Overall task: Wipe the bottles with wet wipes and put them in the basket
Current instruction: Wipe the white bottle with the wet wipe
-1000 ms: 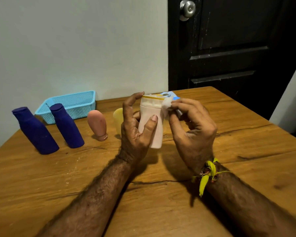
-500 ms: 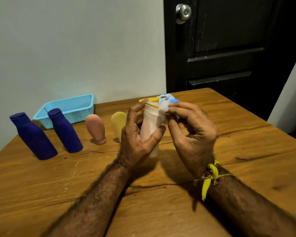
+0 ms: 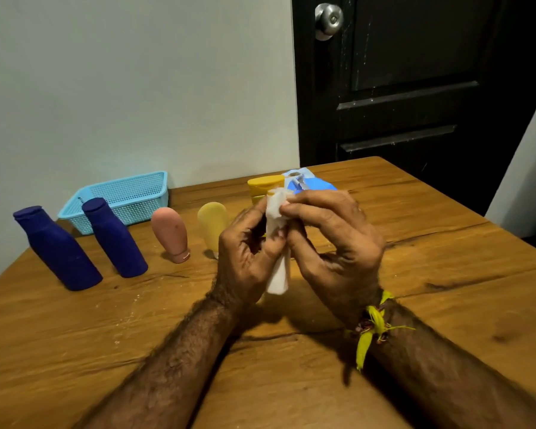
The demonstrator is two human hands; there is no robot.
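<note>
Head view: left hand [image 3: 248,255] curls around a white bottle [image 3: 277,281] above the table [image 3: 446,274]; right hand [image 3: 331,239] pinches a wipe [image 3: 274,205] against its top.

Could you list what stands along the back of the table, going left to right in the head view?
First dark blue bottle → second dark blue bottle, with the light blue basket behind them → pink bottle → pale yellow bottle → wipes packet.
</note>
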